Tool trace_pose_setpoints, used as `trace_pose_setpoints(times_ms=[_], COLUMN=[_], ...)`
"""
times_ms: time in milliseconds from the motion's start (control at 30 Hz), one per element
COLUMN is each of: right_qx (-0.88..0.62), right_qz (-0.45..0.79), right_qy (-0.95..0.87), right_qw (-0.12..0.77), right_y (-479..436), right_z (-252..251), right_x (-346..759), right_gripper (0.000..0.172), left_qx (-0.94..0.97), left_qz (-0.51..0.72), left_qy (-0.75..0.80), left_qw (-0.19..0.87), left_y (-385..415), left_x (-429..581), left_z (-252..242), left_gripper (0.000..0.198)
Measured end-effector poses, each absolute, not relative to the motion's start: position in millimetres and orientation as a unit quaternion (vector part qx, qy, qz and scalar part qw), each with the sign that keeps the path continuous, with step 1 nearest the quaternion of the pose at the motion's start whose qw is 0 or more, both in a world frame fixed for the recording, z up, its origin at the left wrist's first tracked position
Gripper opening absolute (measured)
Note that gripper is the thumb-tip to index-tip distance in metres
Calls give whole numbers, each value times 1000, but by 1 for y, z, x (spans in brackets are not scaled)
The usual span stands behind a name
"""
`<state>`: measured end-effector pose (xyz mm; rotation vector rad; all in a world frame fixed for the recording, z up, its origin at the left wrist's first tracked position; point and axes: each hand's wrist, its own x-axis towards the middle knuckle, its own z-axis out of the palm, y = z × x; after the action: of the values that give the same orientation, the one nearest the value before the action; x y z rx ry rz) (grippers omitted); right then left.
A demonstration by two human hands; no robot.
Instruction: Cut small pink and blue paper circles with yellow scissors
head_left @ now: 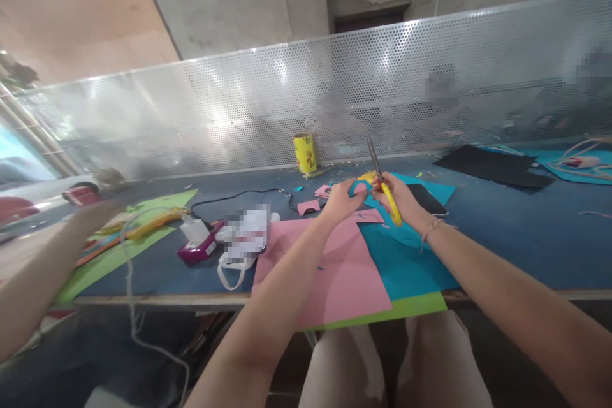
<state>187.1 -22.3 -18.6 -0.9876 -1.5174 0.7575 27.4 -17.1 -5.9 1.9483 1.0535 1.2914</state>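
My right hand (400, 196) grips yellow-handled scissors (382, 182), blades pointing up and away. My left hand (340, 199) is closed on a small teal paper piece (357, 187) held against the scissors. Both hands hover above a pink sheet (335, 268), a teal sheet (406, 255) and a green sheet (411, 307) stacked at the near table edge. Small pink scraps (308, 206) lie just left of my left hand.
A yellow can (305, 153) stands by the perforated metal screen (335, 95). A phone (428, 199) lies right of my hands. A magenta device (198, 247), a cable and green paper (119, 248) lie left. Another person's arm (38, 268) reaches in at far left. Black sheet (492, 167) at back right.
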Motion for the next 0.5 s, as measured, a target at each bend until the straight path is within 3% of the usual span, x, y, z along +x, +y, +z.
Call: trace_pose_setpoints(times_ms=[200,333,500], right_qx=[-450,-468,-443], right_qz=[246,174,193], right_qy=[-662,-692,-696], right_qw=[546,521,530], right_y=[-9,0,8], right_z=[-30,-40,-48], right_x=[199,203,196], right_gripper=[20,19,25], left_qx=[630,596,544], left_qz=[503,519,558], left_qy=[399,393,371], left_qw=[437,471,505], left_y=[-7,-6,-9], left_x=[26,25,24], left_z=[-6,-4,-2], left_gripper=[7,8,13])
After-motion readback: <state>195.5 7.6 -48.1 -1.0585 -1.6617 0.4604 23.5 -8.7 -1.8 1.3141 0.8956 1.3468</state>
